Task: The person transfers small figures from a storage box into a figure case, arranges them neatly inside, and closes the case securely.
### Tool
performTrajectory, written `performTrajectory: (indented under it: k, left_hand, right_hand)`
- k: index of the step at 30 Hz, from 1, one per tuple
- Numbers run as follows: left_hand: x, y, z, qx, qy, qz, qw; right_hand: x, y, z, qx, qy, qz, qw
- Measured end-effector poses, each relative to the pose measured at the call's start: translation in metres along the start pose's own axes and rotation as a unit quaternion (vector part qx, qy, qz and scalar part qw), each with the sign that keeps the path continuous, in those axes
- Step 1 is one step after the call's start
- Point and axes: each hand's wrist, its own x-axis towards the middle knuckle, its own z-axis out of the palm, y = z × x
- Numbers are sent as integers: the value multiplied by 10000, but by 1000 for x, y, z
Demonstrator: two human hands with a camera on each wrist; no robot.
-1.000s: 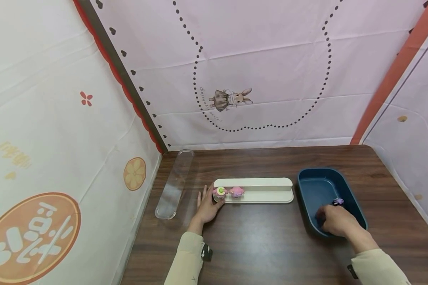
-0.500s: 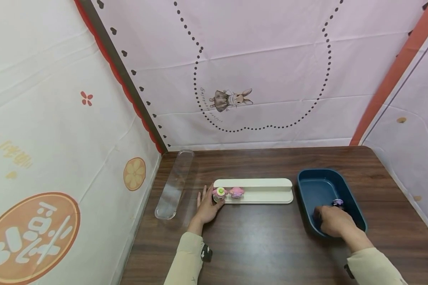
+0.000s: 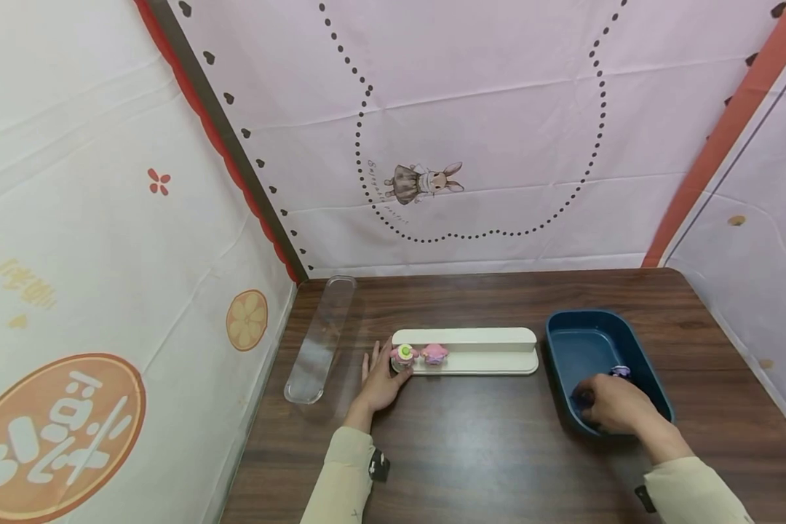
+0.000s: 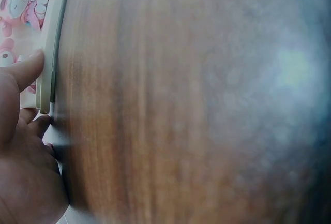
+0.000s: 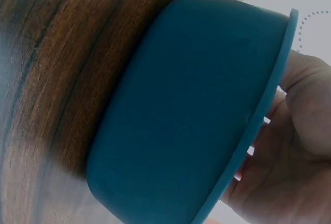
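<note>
My left hand [image 3: 381, 382] grips the left end of a white stepped display stand [image 3: 491, 362], thumb at its front edge and fingers round the end. Two small pink figurines stand there side by side: one with a green-and-white top [image 3: 405, 354] by my thumb, the other [image 3: 434, 354] just right of it. My right hand [image 3: 618, 404] reaches down into a dark blue basin [image 3: 553, 342], fingers bent toward its floor. Something dark [image 3: 583, 397] shows at the fingertips; I cannot tell whether they pinch it. A dark-and-purple figurine [image 3: 621, 372] lies in the basin behind the hand.
A long clear plastic cover [image 3: 321, 338] lies at the left of the brown wooden table [image 3: 471, 444], near the wall. Printed cloths [image 3: 498, 131] hang behind and at both sides. The basin's high wall [image 5: 181, 105] stands close to the right wrist camera.
My right hand shifts slightly about inside the basin, and more of the dark thing shows at its fingertips. The left hand, the stand and the pink figurines stay put.
</note>
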Motion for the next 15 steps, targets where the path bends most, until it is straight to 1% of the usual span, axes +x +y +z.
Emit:
performTrajectory:
  k: [7, 15]
  left_hand:
    - [0, 1, -1, -42, -45, -14, 10000]
    - [2, 4, -2, 95, -100, -101, 9999]
  right_hand:
    - [-1, 11, -5, 474, 366, -377, 9975]
    - [-3, 10, -14, 888, 414, -430, 9943]
